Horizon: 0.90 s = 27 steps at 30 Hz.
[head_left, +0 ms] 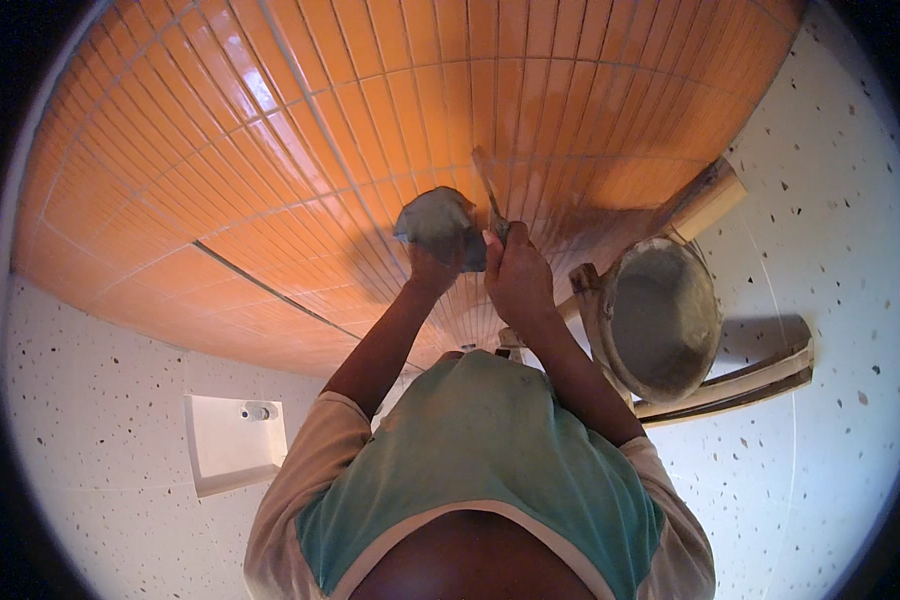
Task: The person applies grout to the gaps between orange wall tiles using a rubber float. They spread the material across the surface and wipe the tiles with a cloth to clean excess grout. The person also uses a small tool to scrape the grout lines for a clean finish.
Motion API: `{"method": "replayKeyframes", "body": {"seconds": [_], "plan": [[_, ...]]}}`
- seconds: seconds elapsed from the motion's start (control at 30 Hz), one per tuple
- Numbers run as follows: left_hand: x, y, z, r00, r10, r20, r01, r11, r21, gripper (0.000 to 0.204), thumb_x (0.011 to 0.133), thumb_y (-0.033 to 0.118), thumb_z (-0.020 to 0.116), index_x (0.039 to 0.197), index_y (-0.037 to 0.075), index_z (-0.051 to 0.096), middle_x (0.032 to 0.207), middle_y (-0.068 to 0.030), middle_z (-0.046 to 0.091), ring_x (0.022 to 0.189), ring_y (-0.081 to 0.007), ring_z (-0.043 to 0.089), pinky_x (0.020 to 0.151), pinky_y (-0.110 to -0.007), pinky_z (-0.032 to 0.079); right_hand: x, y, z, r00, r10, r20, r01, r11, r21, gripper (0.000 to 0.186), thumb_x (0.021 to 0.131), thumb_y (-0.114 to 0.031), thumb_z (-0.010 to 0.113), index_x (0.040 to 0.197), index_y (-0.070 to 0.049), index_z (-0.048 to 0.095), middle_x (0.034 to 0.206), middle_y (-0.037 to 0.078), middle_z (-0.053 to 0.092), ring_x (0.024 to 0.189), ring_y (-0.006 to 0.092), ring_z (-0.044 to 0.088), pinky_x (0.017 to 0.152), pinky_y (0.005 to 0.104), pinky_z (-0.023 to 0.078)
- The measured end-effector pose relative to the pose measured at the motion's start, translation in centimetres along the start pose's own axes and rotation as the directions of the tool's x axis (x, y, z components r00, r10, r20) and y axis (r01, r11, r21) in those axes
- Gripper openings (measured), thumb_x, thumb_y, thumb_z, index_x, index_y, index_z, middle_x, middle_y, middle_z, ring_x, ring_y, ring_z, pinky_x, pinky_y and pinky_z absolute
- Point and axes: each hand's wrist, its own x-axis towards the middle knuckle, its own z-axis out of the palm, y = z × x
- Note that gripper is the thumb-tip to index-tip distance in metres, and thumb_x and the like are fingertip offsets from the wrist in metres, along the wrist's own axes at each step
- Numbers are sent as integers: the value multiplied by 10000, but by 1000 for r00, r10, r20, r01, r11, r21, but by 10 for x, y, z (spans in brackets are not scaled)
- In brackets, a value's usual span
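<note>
My left hand (436,270) is under a rough grey lump (435,218) that looks like grout or mortar. Its fingers are mostly hidden behind the lump. Just to the right, my right hand (522,275) is closed round the handle of a thin-bladed putty knife (490,190). The blade points up and away, against or very near the orange tiled wall (370,120). A small dark block-like piece (473,250) shows between my hands; what it belongs to I cannot tell.
On the right, a worn round bucket (610,350) with grey paste inside sits by wooden boards (740,385). A timber end (710,200) juts out beyond it. Speckled white surfaces (90,420) flank the tiles. A recess (232,455) at lower left holds a small clear object.
</note>
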Motion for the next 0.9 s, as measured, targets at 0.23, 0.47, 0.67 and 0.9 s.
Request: {"method": "replayKeyframes", "body": {"seconds": [0.23, 0.47, 0.67, 0.9], "plan": [[-5, -10, 9, 1000, -4, -8, 5, 998, 68, 365, 855, 350, 628, 1093, 76, 589, 1071, -131, 579, 1024, -336, 544, 872, -450, 418, -4, -8, -7, 994, 83, 72, -81, 996, -24, 274, 965, -221, 452, 1021, 43, 402, 730, 286, 603, 693, 471, 617, 594, 520, 493], [-4, -5, 3, 998, 60, -36, -57, 995, 81, 369, 861, 348, 614, 1107, 75, 584, 1115, -149, 572, 1071, -365, 525, 903, -494, 393, -4, -1, 0, 985, 123, 121, -119, 992, -41, 280, 969, -244, 448, 1001, 32, 416, 710, 279, 601, 686, 467, 618, 610, 525, 492], [-12, -18, 8, 1000, 28, -1, -28, 997, 69, 356, 864, 337, 621, 1103, 75, 587, 1115, -153, 582, 1074, -366, 532, 907, -491, 395, -4, -13, -11, 998, 39, 48, -40, 999, 15, 290, 971, -254, 446, 995, 34, 421, 715, 282, 599, 695, 470, 615, 593, 524, 491], [-12, -21, 15, 999, 29, -41, -23, 992, 126, 357, 849, 292, 642, 1124, 73, 579, 1094, -143, 579, 1063, -362, 534, 910, -478, 395, -1, -6, -1, 993, 102, 63, -100, 994, -33, 337, 978, -301, 436, 1022, 33, 435, 764, 283, 606, 718, 461, 626, 627, 527, 500]]}}
